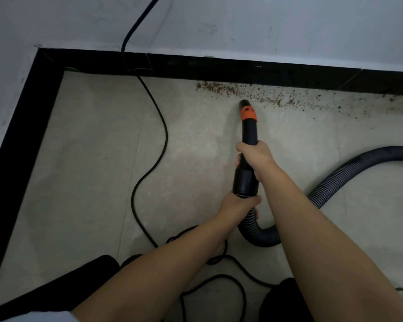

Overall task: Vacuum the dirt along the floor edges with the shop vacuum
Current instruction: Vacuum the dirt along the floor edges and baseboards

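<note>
Nozzle (244, 103) just short of the dirt (265, 95) along the black skirting (219, 68).
Right hand (254, 156) wraps the wand, left hand (239, 203) curls round the hose (335, 180); keep the tip low and sweep slowly rightward along the edge.

Nothing readable here, honestly. The orange collar (248, 114) on the vacuum nozzle (249, 131) has a small dark mark on it, maybe a symbol or logo, but it's too small and blurry to make out as letters or numbers. No brand name shows on the black tube or the ribbed hose (349, 175). The wall (242, 26), the black baseboard (219, 67) and the floor tiles (91, 147) carry no print, labels or signs that I can see either.
</note>
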The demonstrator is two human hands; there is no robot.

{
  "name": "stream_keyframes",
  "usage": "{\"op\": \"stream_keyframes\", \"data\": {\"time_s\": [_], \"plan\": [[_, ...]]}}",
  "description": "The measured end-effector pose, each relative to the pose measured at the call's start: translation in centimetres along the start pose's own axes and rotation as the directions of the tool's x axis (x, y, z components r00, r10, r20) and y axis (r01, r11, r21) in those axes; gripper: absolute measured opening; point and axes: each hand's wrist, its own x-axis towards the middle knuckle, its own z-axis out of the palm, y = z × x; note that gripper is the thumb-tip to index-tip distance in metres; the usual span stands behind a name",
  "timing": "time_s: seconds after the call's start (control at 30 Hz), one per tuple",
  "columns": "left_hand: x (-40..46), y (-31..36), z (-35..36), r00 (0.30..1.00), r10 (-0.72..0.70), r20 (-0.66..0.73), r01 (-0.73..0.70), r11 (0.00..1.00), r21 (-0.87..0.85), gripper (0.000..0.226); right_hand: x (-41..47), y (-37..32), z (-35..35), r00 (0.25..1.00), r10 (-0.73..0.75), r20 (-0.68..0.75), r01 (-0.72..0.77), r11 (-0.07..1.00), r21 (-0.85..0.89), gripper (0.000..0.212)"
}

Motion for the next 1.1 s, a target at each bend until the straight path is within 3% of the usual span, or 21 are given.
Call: {"op": "stream_keyframes", "data": {"time_s": [0.2, 0.63, 0.93, 1.1], "plan": [[0.3, 0.7, 0.7, 0.999, -0.013, 0.032, 0.013, 1.0, 0.013, 0.014, 0.6, -0.5, -1.0, 1.0, 0.01, -0.025, -0.009, 1.0, 0.025, 0.015], [0.4, 1.4, -0.8, 0.995, -0.017, -0.097, 0.004, 0.991, -0.131, 0.021, 1.0, -2.0, 2.2, 0.99, 0.001, 0.14, 0.004, 0.999, -0.039, 0.013], [0.6, 1.8, 0.0, 1.0, -0.022, -0.021, 0.021, 0.999, -0.024, 0.01, 1.5, -1.5, 0.1, 1.0, 0.019, 0.018, -0.02, 0.998, 0.059, 0.015], [0.5, 2.2, -0.5, 0.999, -0.019, -0.041, 0.016, 0.998, -0.062, 0.011, 1.7, -1.8, 1.1, 1.0, 0.003, 0.029, -0.003, 1.0, 0.011, 0.014]]}}
